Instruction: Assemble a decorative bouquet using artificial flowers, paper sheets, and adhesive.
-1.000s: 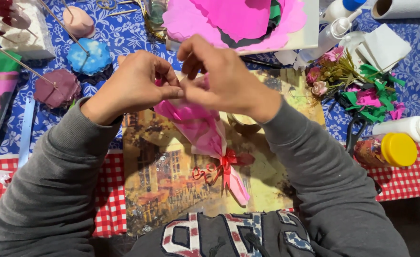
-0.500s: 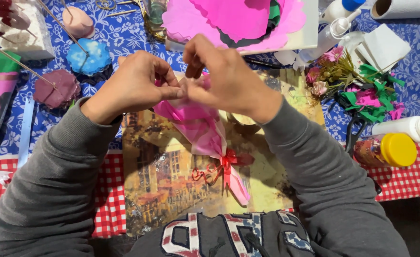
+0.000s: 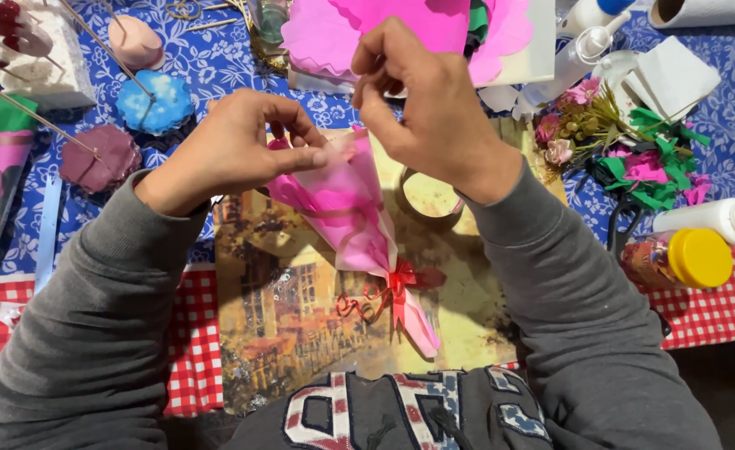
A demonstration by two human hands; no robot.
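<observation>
right hand (image 3: 430,104) lifted off pink cone (image 3: 346,208) — left hand (image 3: 238,146) still pinching

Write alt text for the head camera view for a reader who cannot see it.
Two hands work at the open top of a pink paper cone tied with a red ribbon: the left hand pinches its rim, the right hand hovers above. Around lie a yellow-capped bottle and paper flowers.

A table (image 3: 217,62) under blue floral cloth, red checked cloth (image 3: 700,312) at its edge.
</observation>
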